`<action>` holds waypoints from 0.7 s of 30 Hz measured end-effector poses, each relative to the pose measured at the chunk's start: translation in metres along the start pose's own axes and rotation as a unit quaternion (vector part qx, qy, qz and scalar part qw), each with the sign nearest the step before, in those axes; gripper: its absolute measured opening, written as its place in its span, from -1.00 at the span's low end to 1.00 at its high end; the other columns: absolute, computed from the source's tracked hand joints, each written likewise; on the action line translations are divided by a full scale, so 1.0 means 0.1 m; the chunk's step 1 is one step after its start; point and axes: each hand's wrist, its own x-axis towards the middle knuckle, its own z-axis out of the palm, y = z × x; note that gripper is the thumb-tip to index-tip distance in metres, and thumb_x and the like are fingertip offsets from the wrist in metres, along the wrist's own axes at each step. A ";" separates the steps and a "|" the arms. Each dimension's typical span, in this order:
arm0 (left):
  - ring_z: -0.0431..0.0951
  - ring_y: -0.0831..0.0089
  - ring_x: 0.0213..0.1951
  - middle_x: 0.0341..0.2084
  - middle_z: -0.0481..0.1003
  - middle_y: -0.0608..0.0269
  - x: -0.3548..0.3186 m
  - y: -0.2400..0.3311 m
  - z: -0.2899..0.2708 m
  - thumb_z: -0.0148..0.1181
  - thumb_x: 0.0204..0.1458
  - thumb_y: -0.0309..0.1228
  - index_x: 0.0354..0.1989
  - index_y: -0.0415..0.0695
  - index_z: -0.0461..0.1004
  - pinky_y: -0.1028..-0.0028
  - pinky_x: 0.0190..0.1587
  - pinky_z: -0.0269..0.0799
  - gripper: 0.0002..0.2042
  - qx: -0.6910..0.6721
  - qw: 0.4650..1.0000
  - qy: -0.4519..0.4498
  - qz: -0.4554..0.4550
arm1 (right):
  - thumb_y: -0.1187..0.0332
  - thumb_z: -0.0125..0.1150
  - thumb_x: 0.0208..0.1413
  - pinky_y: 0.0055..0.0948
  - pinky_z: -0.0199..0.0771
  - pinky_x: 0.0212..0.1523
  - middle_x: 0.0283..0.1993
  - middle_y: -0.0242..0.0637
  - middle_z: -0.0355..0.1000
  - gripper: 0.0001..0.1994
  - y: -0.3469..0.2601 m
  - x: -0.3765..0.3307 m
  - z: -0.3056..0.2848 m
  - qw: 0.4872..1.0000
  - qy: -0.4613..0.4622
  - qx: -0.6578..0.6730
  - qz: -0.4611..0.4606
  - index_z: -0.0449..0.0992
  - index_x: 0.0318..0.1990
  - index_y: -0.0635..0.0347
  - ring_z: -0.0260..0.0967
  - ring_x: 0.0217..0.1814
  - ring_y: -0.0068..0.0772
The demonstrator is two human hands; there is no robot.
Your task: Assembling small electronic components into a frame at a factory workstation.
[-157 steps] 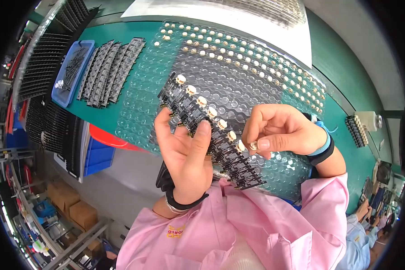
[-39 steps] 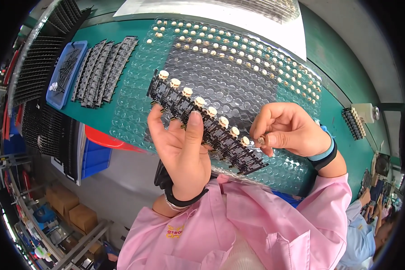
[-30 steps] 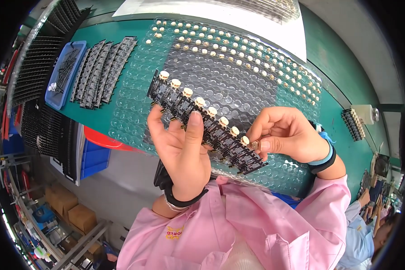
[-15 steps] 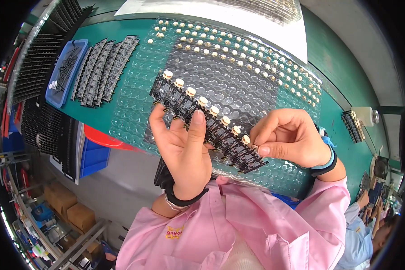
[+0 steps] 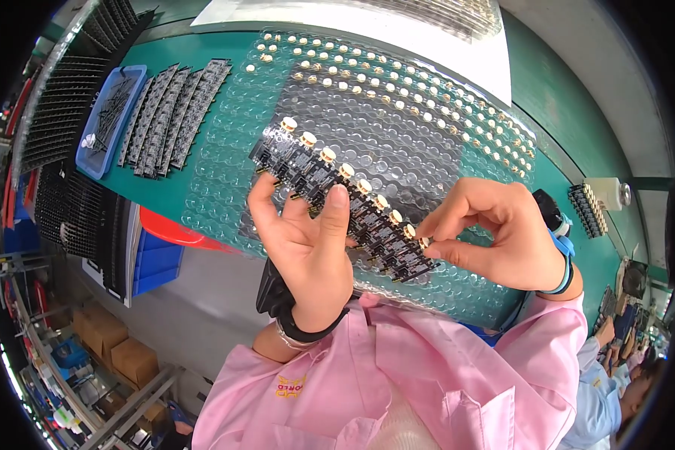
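My left hand [image 5: 311, 259] is closed around the lower edge of a long black circuit board strip [image 5: 386, 238], its thumb across the front. The strip is held tilted above the bubble-wrap mat, its right end lower. Along its upper edge stands a row of small round white components [image 5: 327, 154] with brassy sides. At the right end my right hand [image 5: 502, 236] pinches another round white component [image 5: 424, 243] against the board edge. Whether that one is seated in the board is hidden by the fingertips.
Bubble wrap [image 5: 225, 161] covers the green table [image 5: 157, 199], with rows of loose white components [image 5: 427, 116] on it. At left lie several board strips [image 5: 202, 105] and a blue tray [image 5: 131, 75] of thin dark parts. A white bottle [image 5: 615, 193] stands at right, beside another populated strip [image 5: 586, 211].
The strip has turned slightly in my left hand, showing more of its face. My right hand has shifted a little, and a white component now shows at its fingertips.
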 end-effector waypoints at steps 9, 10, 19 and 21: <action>0.35 0.58 -0.35 -0.24 0.32 0.12 0.00 -0.02 0.05 0.01 -0.04 -0.61 0.04 -0.18 -0.10 0.74 -0.57 0.29 -0.50 -0.043 0.999 0.001 -0.012 | 0.65 0.20 -0.23 -0.60 0.37 -0.28 -0.44 -0.30 0.39 -0.85 -0.04 -0.05 -0.13 0.997 0.054 -0.056 -0.022 0.39 -0.44 0.33 0.37 -0.34 -0.55; 0.35 0.58 -0.35 -0.24 0.32 0.12 0.00 -0.01 0.05 0.01 -0.04 -0.61 0.04 -0.18 -0.10 0.74 -0.57 0.29 -0.50 -0.046 0.999 -0.004 -0.015 | 0.64 0.21 -0.23 -0.61 0.37 -0.30 -0.44 -0.32 0.38 -0.83 -0.04 -0.08 -0.19 0.992 0.075 -0.087 -0.045 0.40 -0.40 0.34 0.36 -0.37 -0.57; 0.31 0.66 -0.38 -0.31 0.31 0.19 0.03 0.10 0.05 -0.03 -0.01 -0.59 0.09 -0.22 -0.13 0.79 -0.58 0.21 -0.48 -0.040 0.998 0.049 -0.011 | 0.46 0.18 -0.17 -0.57 0.23 -0.47 -0.51 -0.34 0.38 -0.88 0.59 -0.49 -1.08 0.852 0.288 -0.425 0.106 0.45 -0.43 0.32 0.22 -0.52 -0.55; 0.31 0.67 -0.39 -0.33 0.30 0.21 0.02 0.11 0.06 -0.04 -0.01 -0.59 0.09 -0.23 -0.13 0.79 -0.59 0.19 -0.49 -0.028 0.998 0.049 -0.009 | 0.44 0.18 -0.16 -0.55 0.20 -0.52 -0.56 -0.29 0.36 -0.87 0.69 -0.52 -1.10 0.836 0.299 -0.447 0.106 0.45 -0.45 0.32 0.19 -0.57 -0.52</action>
